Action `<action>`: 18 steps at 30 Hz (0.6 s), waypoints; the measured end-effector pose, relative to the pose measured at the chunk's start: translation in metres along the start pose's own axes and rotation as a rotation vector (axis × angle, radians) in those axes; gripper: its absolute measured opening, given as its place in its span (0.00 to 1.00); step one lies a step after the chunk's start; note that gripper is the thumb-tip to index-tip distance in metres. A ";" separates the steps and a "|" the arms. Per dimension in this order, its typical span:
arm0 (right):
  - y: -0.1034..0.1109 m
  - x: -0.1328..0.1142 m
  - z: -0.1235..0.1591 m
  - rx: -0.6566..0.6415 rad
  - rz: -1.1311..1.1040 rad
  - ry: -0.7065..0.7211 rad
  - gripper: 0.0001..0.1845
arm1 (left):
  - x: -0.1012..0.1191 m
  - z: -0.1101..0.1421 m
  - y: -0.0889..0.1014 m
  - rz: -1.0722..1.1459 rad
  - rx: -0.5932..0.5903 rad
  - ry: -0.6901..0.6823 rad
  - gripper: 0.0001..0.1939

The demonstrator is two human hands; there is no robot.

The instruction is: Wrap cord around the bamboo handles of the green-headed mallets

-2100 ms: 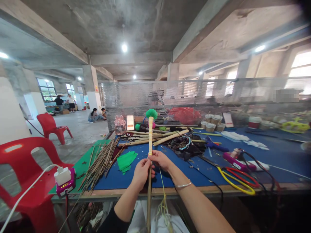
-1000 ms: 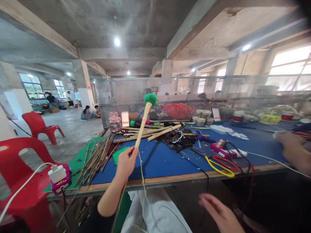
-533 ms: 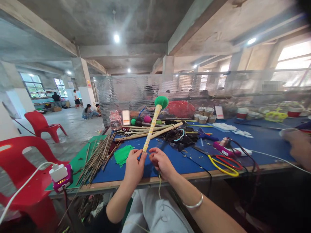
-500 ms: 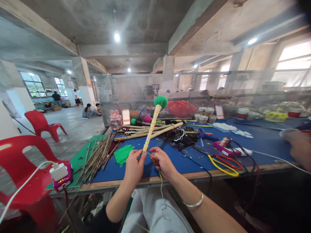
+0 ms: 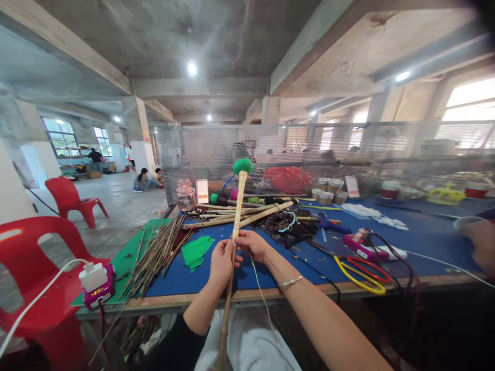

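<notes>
A stick stands nearly upright in front of me, topped by a green fuzzy ball. Its upper length is wound in yellow and white yarn, while the lower end is bare brown and reaches down towards my lap. My left hand is closed round the stick just under the wrapping. At the wrapping's lower edge, my right hand pinches the yarn against the stick, touching the left fingers. A pale yellow-green yarn strand hangs below the right hand to my lap.
On the blue table lie thin twigs, green cloth, thicker sticks, a dark heap and yellow-handled scissors. Purple power strips sit at both sides. Mesh stands behind. Another person's hand is at right.
The stick's ball end has swung left and the stick is more upright. My right hand has come in against the stick. The bare lower part now shows below my left hand.
</notes>
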State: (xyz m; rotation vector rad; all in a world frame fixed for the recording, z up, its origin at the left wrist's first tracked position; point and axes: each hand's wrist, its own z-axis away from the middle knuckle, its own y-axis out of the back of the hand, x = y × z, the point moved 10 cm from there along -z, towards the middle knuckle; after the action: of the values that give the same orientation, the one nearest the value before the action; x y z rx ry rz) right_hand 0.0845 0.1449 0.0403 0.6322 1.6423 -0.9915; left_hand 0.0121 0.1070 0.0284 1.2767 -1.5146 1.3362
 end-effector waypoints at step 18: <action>0.010 0.027 -0.006 0.047 0.012 -0.050 0.18 | -0.015 0.007 0.012 -0.068 0.096 0.077 0.22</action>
State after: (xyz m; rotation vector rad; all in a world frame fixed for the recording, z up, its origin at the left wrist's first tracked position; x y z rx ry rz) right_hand 0.0816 0.1534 0.0120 0.6430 1.5738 -1.0323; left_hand 0.0046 0.1028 0.0103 1.3087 -1.3570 1.4118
